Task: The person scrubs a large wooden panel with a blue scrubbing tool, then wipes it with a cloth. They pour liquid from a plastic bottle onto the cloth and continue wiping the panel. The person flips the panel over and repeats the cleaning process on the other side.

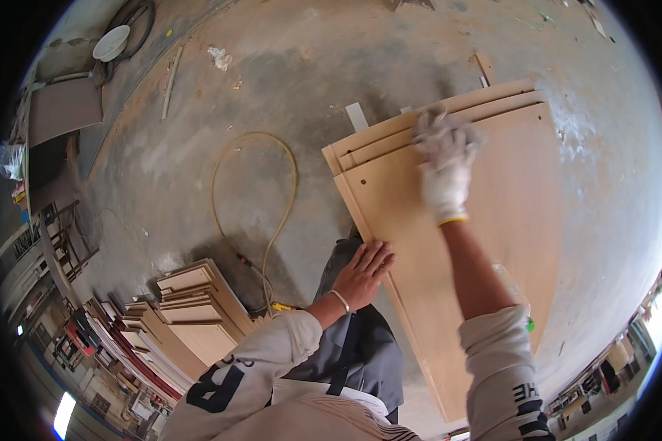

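A stack of light wood panels (493, 213) lies in front of me, the upper ones stepped back from the far edge. The top panel has a small dark hole near each far corner. My left hand (364, 272), bare with a bracelet at the wrist, rests on the stack's left edge with its fingers stretched out. My right hand (449, 165), in a white work glove with grey, soiled fingers, is on the top panel near its far edge. Motion smears its fingers, and whether a cloth is under them I cannot make out.
A clear container with a green part (531, 324) is half hidden behind my right forearm. A yellowish hose (296, 173) loops on the concrete floor at left. More boards (198, 309) stand stacked at lower left. A white basin (111, 43) sits at far left.
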Demonstrator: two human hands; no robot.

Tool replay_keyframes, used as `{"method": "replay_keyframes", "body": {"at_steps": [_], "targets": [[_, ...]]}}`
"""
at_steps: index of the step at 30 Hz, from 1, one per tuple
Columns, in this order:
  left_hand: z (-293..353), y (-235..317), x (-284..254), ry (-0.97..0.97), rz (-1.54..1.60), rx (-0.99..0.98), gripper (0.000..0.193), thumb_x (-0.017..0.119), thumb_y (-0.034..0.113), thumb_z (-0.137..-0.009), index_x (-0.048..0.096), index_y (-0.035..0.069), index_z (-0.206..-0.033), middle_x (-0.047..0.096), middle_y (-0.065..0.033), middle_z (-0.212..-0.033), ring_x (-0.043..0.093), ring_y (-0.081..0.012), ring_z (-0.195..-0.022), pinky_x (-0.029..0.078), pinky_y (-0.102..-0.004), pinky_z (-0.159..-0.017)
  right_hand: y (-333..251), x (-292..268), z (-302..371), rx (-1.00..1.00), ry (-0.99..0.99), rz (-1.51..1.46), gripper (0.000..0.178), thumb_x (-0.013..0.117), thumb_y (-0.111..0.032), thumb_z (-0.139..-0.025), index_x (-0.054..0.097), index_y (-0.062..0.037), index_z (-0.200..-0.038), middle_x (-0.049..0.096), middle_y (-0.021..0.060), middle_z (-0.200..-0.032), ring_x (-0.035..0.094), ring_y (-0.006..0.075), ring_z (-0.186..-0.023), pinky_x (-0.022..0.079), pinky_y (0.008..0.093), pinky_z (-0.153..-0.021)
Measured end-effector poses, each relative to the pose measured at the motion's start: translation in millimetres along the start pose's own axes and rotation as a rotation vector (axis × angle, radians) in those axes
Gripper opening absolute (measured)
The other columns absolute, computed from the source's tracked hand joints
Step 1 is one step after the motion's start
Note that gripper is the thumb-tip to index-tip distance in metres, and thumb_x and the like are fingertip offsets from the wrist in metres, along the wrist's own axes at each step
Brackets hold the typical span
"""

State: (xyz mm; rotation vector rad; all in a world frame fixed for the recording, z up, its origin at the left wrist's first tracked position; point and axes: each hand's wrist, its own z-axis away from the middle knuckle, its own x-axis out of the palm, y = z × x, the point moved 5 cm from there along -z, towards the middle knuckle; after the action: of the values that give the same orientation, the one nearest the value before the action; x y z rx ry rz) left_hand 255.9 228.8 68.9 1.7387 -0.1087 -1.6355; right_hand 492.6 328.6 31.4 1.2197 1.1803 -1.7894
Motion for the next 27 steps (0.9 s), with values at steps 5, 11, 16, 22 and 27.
{"method": "replay_keyframes", "body": {"at_steps": [5, 11, 16, 22, 27], "targets": [[26, -4, 19, -0.261, -0.038, -0.065, 0.066, 0.052, 0.019, -0.093, 0.039, 0.006, -0.156, 0.03, -0.0162, -0.166, 0.021, -0.0338, -0.156, 0.016, -0.0521, -0.127, -123, 20, 29, -0.448, -0.309, -0.036, 0.053, 0.061, -0.038, -0.091, 0.06, -0.0194, -0.141, 0.051, 0.0016, -0.152, 0.034, 0.025, -0.149, 0.015, 0.0495, -0.126], [65, 22, 43, -0.416, 0.004, -0.098, 0.067, 0.052, 0.017, -0.093, 0.037, 0.004, -0.157, 0.031, -0.016, -0.166, 0.024, -0.0297, -0.156, 0.018, -0.0526, -0.126, -102, 29, 134, -0.522, 0.012, -0.211, 0.038, 0.065, -0.027, -0.085, 0.071, -0.0166, -0.12, 0.058, 0.0051, -0.141, 0.044, 0.0304, -0.139, 0.026, 0.0529, -0.122], [142, 79, 99, -0.492, 0.1, 0.061, 0.054, 0.053, 0.017, -0.092, 0.053, 0.001, -0.143, 0.053, -0.0145, -0.151, 0.041, -0.0303, -0.145, 0.022, -0.0515, -0.125, -135, 38, 199, -0.454, 0.037, -0.255, 0.038, 0.07, -0.026, -0.084, 0.07, -0.0089, -0.117, 0.06, 0.0094, -0.137, 0.048, 0.0365, -0.135, 0.031, 0.0559, -0.12], [171, 124, 94, -0.544, 0.487, -0.07, 0.062, 0.063, 0.023, -0.086, 0.054, 0.001, -0.143, 0.046, -0.0172, -0.155, 0.035, -0.0327, -0.149, 0.019, -0.0543, -0.125, -139, 80, 88, -0.075, 0.533, -0.115, 0.047, 0.071, -0.025, -0.077, 0.068, -0.0093, -0.121, 0.062, 0.0106, -0.13, 0.048, 0.0349, -0.134, 0.032, 0.0406, -0.122], [247, -45, 76, -0.452, -0.097, -0.073, 0.075, 0.062, 0.012, -0.084, 0.036, 0.0, -0.154, 0.03, -0.0214, -0.164, 0.025, -0.0393, -0.154, 0.019, -0.0609, -0.123, -148, 47, 225, -0.067, 0.44, -0.338, 0.046, 0.07, -0.019, -0.074, 0.067, -0.0041, -0.118, 0.061, 0.0145, -0.129, 0.046, 0.0393, -0.139, 0.039, 0.045, -0.118]]}}
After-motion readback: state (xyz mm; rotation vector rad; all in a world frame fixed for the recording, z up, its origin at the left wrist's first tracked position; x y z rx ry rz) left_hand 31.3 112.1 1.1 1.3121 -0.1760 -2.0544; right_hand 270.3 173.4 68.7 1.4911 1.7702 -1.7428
